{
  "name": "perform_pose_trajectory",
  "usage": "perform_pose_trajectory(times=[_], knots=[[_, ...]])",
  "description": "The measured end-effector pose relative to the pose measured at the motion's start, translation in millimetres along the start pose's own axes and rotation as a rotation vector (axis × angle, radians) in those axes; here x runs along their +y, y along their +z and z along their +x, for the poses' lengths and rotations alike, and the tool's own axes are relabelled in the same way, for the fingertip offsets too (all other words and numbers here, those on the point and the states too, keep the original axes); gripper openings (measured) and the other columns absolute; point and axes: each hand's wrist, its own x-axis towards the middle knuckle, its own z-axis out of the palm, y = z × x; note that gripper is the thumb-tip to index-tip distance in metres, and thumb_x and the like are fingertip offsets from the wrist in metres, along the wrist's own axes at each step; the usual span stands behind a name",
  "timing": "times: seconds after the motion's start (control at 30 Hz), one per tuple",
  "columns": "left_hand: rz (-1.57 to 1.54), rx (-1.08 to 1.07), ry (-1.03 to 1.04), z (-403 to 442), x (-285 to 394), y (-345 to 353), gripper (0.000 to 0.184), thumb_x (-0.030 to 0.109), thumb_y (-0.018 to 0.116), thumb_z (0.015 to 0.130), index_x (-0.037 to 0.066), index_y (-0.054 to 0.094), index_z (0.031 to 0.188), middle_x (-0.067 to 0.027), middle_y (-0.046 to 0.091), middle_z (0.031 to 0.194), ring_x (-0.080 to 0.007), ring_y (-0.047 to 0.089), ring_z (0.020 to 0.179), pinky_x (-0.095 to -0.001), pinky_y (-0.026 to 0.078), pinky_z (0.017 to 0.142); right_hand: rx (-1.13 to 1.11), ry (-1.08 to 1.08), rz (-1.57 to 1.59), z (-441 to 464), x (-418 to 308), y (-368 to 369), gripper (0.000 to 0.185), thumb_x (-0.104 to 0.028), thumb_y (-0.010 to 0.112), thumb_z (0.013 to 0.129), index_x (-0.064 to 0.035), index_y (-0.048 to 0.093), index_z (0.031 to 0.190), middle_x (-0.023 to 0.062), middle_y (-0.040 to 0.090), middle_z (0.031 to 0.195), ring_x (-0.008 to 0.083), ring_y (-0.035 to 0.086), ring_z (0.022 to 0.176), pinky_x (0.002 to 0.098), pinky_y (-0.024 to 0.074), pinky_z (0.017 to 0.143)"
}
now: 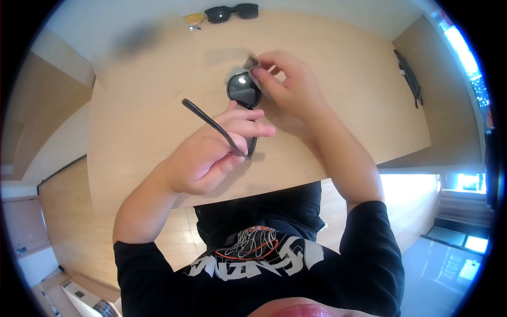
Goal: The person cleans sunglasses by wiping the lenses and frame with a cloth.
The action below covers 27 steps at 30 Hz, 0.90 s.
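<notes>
My left hand (208,153) is closed around a pair of black sunglasses (244,91), gripping them near the hinge with the thumb below. One round dark lens faces up and carries a bright reflection. A temple arm sticks out up and to the left, past my knuckles; the other lens is mostly hidden by my fingers. My right hand (290,87) pinches a small grey cloth (254,73) against the far rim of the visible lens. Part of the cloth shows behind that lens.
Both hands are over a light wooden table (142,111). At its far edge lie black sunglasses (232,13) beside a yellow-lensed piece (194,20). A dark, long object (408,78) rests by the right-hand panel. A blurred dark smudge shows at upper left.
</notes>
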Motion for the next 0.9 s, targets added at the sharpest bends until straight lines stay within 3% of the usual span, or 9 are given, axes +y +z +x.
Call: perform_pose_trajectory(times=[0.1, 0.27, 0.37, 0.47, 0.57, 0.7, 0.8, 0.9], knots=[[0.093, -0.047, -0.013, 2.0, 3.0, -0.2, 0.014, -0.002, 0.056, 0.082, 0.009, 0.05, 0.089, -0.0132, 0.062, 0.121, -0.0429, 0.046, 0.125, -0.0623, 0.017, 0.111, 0.099, 0.067, 0.164, 0.4, -0.8, 4.0, 0.016, -0.014, 0.066, 0.086, -0.0014, 0.065, 0.096, 0.0083, 0.066, 0.087, 0.0186, 0.061, 0.077, 0.0312, 0.0489, 0.068], [0.369, -0.092, 0.004, 0.1, 2.7, -2.0, 0.016, 0.006, 0.068, 0.076, 0.013, 0.058, 0.086, -0.0052, 0.064, 0.118, -0.0404, 0.048, 0.121, -0.0618, 0.015, 0.111, 0.21, -0.05, 0.146, -0.1, 0.9, 6.8, 0.016, -0.01, 0.068, 0.085, -0.0012, 0.064, 0.097, 0.0085, 0.067, 0.085, 0.0179, 0.062, 0.074, 0.0297, 0.0503, 0.068], [0.436, -0.071, 0.029, 2.5, 6.9, -8.2, 0.021, 0.019, 0.073, 0.075, 0.014, 0.062, 0.092, -0.0091, 0.062, 0.119, -0.0372, 0.047, 0.123, -0.0614, 0.018, 0.109, 0.251, -0.096, 0.129, -0.9, 7.2, 7.5, 0.018, -0.007, 0.069, 0.083, -0.0015, 0.063, 0.098, 0.0082, 0.067, 0.086, 0.018, 0.064, 0.076, 0.0298, 0.0513, 0.07], [0.361, 0.055, 0.002, 4.1, 13.5, -17.3, 0.038, 0.025, 0.08, 0.07, 0.008, 0.062, 0.099, -0.0122, 0.058, 0.119, -0.0333, 0.047, 0.119, -0.0509, 0.026, 0.109, 0.282, -0.087, 0.192, -2.0, 6.1, 6.5, 0.019, -0.004, 0.069, 0.082, -0.0021, 0.062, 0.1, 0.0085, 0.066, 0.086, 0.0179, 0.065, 0.079, 0.0296, 0.052, 0.072], [-0.018, 0.479, -0.079, -6.4, -7.9, -6.8, 0.05, 0.031, 0.076, 0.077, 0.002, 0.056, 0.113, -0.0171, 0.055, 0.118, -0.0295, 0.047, 0.119, -0.0431, 0.028, 0.108, 0.291, -0.161, 0.203, -2.4, 8.6, 5.2, 0.02, -0.003, 0.069, 0.081, -0.0022, 0.061, 0.1, 0.0094, 0.066, 0.088, 0.0181, 0.066, 0.081, 0.0292, 0.0524, 0.072], [-0.778, 0.568, -0.557, -8.4, -19.4, -10.7, 0.044, 0.03, 0.064, 0.089, -0.001, 0.052, 0.117, -0.0153, 0.058, 0.116, -0.0256, 0.057, 0.11, -0.0385, 0.046, 0.096, 0.246, -0.142, 0.268, -7.8, -6.9, 4.0, 0.02, -0.001, 0.068, 0.081, -0.0018, 0.061, 0.1, 0.0103, 0.066, 0.09, 0.0188, 0.066, 0.082, 0.0287, 0.0525, 0.072], [-1.151, 0.463, -0.572, -6.6, -23.6, -10.4, 0.039, 0.026, 0.061, 0.091, -0.002, 0.051, 0.118, -0.0157, 0.061, 0.114, -0.0261, 0.062, 0.104, -0.039, 0.052, 0.088, 0.243, -0.276, 0.297, -10.9, -11.4, 8.3, 0.019, 0.001, 0.066, 0.082, -0.0021, 0.06, 0.099, 0.0108, 0.066, 0.092, 0.0192, 0.066, 0.083, 0.0289, 0.0523, 0.073], [-1.159, 0.434, -0.605, -9.6, -23.9, -5.4, 0.055, 0.038, 0.054, 0.093, -0.003, 0.045, 0.129, -0.0169, 0.057, 0.123, -0.0314, 0.058, 0.111, -0.0443, 0.046, 0.097, 0.208, -0.294, 0.311, -17.4, -24.1, 8.4, 0.019, 0.003, 0.064, 0.082, -0.003, 0.06, 0.1, 0.0114, 0.066, 0.094, 0.0198, 0.066, 0.085, 0.0295, 0.0527, 0.075]])
